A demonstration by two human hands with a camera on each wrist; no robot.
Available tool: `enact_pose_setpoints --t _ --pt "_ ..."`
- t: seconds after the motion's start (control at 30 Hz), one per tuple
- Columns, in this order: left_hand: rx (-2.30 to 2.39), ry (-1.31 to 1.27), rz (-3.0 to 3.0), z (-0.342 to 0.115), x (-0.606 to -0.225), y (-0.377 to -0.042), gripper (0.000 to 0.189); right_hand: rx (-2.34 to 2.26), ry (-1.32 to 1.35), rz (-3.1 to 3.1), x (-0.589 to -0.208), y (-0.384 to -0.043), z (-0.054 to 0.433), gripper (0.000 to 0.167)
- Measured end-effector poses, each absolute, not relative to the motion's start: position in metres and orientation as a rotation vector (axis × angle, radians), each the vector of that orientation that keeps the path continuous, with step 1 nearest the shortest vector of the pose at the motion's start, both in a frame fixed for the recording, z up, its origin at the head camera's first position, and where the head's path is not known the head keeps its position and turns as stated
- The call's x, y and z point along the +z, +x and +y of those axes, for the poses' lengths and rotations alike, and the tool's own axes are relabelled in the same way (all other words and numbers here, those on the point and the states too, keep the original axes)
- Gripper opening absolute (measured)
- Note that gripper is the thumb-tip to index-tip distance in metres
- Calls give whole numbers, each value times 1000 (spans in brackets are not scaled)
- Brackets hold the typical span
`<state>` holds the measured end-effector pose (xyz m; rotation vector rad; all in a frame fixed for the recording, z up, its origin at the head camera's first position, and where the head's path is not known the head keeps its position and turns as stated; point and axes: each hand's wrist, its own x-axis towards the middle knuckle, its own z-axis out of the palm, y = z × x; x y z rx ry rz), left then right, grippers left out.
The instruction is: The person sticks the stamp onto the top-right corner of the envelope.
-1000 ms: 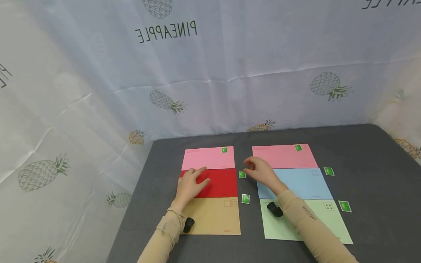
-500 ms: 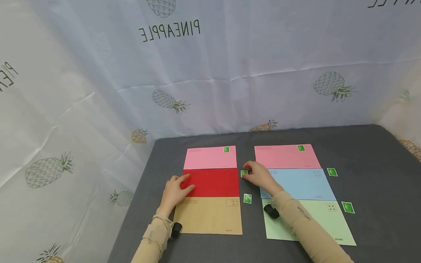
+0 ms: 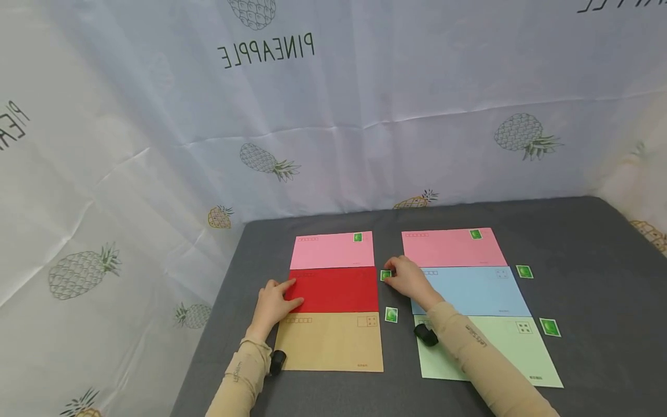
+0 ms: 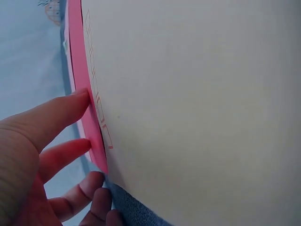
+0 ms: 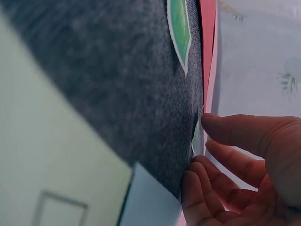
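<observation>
Green stamp [image 3: 384, 273] lies at right hand's [image 3: 411, 281] nine o'clock, fingers narrow, pinch unclear; left hand [image 3: 270, 306] farther, fingers spread.

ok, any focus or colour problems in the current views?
Head: fairly even light, some envelope print too small to read; left wrist: red envelope looks pink, tan envelope nearly white; right wrist: nearby pale green envelope blurred.

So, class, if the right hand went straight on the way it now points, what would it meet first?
The green stamp beside the red envelope. It lies right at the front of the right hand, though whether they touch is hard to tell.
</observation>
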<state>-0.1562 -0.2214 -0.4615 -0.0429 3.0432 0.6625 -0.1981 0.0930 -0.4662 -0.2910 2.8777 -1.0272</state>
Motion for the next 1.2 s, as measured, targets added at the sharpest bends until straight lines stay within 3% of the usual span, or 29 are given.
enact_pose_setpoints --t 0.37,0.63,1.2 --pt "636 -64 3017 -222 -460 -155 57 -1029 -263 2883 -466 -197 89 25" --pt "645 -70 3019 -222 -460 -155 57 -1090 -268 2863 -468 -198 88 3" --pt "653 -86 2995 -222 -459 -155 58 -1279 -321 2723 -450 -202 93 13"
